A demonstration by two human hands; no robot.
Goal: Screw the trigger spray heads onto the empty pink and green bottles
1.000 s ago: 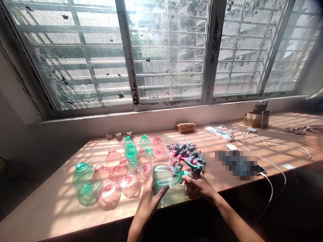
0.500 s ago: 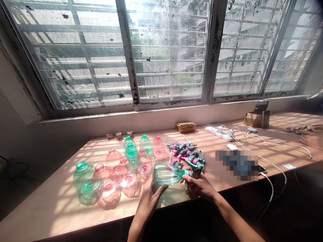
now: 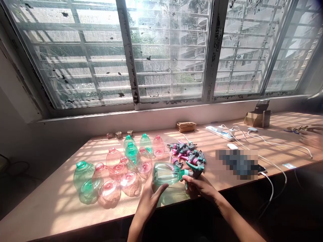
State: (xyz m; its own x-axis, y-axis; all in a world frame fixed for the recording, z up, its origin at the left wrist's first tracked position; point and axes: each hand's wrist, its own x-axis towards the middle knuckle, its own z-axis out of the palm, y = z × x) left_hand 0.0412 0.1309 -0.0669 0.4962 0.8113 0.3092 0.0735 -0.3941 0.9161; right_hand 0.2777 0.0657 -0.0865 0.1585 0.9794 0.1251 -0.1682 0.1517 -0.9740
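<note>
A clear green spray bottle (image 3: 166, 173) lies sideways in the air over the table's front edge, its neck toward the right. Around its base end is my left hand (image 3: 151, 195), thumb along the near side. My right hand (image 3: 198, 184) grips the spray head at the neck, with the fingers partly hidden behind it. Just beyond sits a pile of grey, pink and green spray heads (image 3: 188, 153). To the left stand several open bottles without heads, among them a green bottle (image 3: 84, 181) and a pink bottle (image 3: 158, 146).
Along the back are a brown box (image 3: 186, 126), a white power strip (image 3: 219, 133) with cables, and a cardboard box (image 3: 257, 117). A blurred-out item (image 3: 237, 164) lies on the right. Another person's hand (image 3: 313, 136) is at the far right edge.
Both hands keep their hold on the spray bottle in nearly the same place. My right hand and the spray head have turned slightly. The other person's hand at far right has shifted a little.
</note>
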